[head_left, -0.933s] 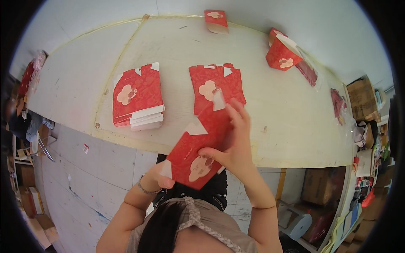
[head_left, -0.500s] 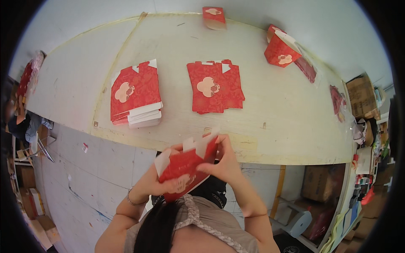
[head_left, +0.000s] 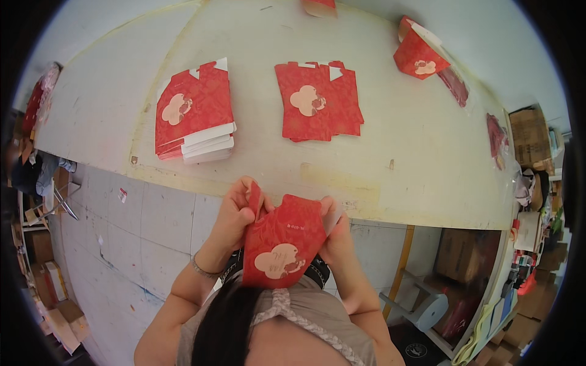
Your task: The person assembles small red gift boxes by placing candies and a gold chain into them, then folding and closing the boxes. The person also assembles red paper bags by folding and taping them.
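Hands, two, bare, raised together below the near edge of the worktable. Left hand: fingers curled shut on the upper left flap of a red carton blank, thumb over the fold; a thin bracelet sits on that wrist. Right hand: closed on the blank's right edge, fingers mostly hidden behind the card. Blank: flat-folded red card with a pale cloud-shaped emblem low on its face, held tilted over the person's lap, off the table and touching nothing else.

Table, pale and scuffed, rounded far edge. On it, left of centre: stack of red blanks with white flaps showing along the near side. Centre: loose pile of red blanks, fanned slightly, same pale emblem uppermost. Far right: one assembled red box, standing tilted near the table's edge. Both piles lie well apart from the hands.

Floor beside the table: grey stool, cardboard boxes at the right, further clutter too small to identify.
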The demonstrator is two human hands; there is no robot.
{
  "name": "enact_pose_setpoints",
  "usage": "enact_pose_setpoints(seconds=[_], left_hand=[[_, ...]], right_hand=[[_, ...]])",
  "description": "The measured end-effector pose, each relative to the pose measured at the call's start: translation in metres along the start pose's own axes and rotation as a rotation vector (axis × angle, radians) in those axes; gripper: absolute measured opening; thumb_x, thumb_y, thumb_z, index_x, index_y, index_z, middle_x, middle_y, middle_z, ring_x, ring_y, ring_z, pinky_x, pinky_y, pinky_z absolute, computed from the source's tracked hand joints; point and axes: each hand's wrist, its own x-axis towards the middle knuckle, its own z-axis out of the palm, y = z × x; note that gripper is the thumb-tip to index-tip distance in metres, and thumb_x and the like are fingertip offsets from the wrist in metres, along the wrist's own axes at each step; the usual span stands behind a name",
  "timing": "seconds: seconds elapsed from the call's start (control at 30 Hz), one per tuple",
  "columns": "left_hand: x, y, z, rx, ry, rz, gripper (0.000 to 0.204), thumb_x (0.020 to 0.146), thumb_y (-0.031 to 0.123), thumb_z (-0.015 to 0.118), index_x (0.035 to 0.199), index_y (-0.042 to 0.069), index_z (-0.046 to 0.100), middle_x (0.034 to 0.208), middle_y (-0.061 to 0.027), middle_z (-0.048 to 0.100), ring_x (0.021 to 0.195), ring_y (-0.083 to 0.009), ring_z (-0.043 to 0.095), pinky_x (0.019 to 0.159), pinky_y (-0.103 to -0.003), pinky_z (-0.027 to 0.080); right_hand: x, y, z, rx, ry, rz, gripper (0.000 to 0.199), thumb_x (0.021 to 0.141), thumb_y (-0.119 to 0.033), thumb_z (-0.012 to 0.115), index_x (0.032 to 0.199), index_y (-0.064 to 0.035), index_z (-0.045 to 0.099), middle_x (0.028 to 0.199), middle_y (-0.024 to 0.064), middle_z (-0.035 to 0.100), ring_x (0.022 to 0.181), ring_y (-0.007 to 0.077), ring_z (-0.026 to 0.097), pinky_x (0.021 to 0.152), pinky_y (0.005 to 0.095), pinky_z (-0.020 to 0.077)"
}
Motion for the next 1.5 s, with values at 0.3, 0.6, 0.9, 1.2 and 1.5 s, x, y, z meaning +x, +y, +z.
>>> enact_pose_setpoints(seconds=[0.3,0.6,0.9,1.2,1.5], left_hand=[[-0.004,0.032,0.037,0.689,-0.079,-0.162,0.017,0.092,0.017,0.054,0.098,0.001,0.057,0.109,-0.0108,0.055,0.101,-0.0157,0.051,0.089,-0.028,0.040],[-0.011,0.034,0.070,0.700,-0.012,-0.249,0.016,0.089,0.010,0.054,0.096,-0.002,0.062,0.123,-0.0125,0.050,0.110,-0.0210,0.049,0.092,-0.030,0.039],[-0.003,0.050,0.099,1.527,-0.479,0.355,0.046,0.062,0.027,0.082,0.098,0.002,0.067,0.107,-0.0121,0.065,0.101,-0.0290,0.060,0.084,-0.037,0.051],[0.038,0.098,0.081,0.898,-0.088,0.892,0.039,0.076,0.033,0.075,0.095,0.000,0.068,0.100,-0.0160,0.067,0.097,-0.0318,0.059,0.085,-0.039,0.047],[0.021,0.080,0.119,1.246,-0.424,0.817,0.035,0.075,0.044,0.072,0.092,0.014,0.071,0.097,-0.0008,0.069,0.082,-0.0170,0.055,0.091,-0.042,0.041]], right_hand=[[-0.014,0.005,-0.002,-0.337,0.279,0.083,0.038,0.097,-0.036,0.047,0.105,-0.0005,0.058,0.122,0.0157,0.055,0.113,0.0229,0.052,0.093,0.0338,0.0424],[-0.032,-0.036,0.028,-0.653,-0.137,-0.001,0.031,0.092,-0.015,0.045,0.108,0.0040,0.063,0.141,0.0226,0.039,0.123,0.0289,0.045,0.103,0.0387,0.0329],[-0.016,-0.048,0.043,-0.621,-0.121,0.067,0.063,0.083,-0.005,0.036,0.144,0.0005,0.024,0.146,0.0212,0.031,0.135,0.0303,0.031,0.109,0.0340,0.0245],[-0.033,-0.001,0.035,-1.143,-0.038,-0.653,0.023,0.083,0.006,0.044,0.096,0.0016,0.063,0.093,0.0133,0.065,0.075,0.0288,0.061,0.072,0.0360,0.0492],[-0.016,-0.013,0.046,-0.418,-0.270,-0.076,0.039,0.089,-0.011,0.053,0.126,-0.0033,0.045,0.123,0.0097,0.051,0.111,0.0216,0.049,0.095,0.0345,0.0393]])
